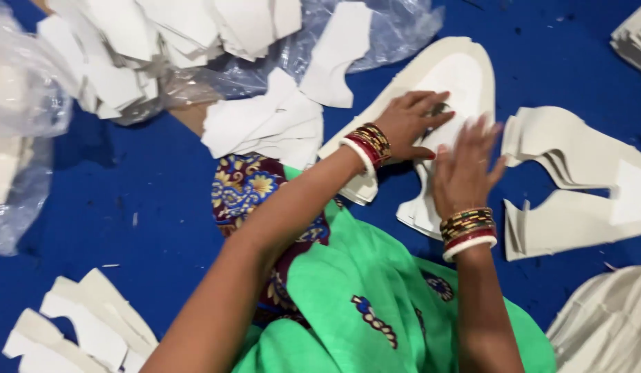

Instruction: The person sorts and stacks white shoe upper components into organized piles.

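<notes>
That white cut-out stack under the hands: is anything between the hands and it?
Nothing visible. The left hand and right hand both rest directly on the white cut-out stack on the blue surface.

Bright even overhead light for you, saturated colours, soft short shadows under the forearms, your right hand (465, 169) smeared by motion blur, mild glare on the clear plastic bag (30, 103), white cut pieces (583, 166) near blown out, edges soft.

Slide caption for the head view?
Both hands, left and right, press on a white cut piece over blue cloth.
</notes>
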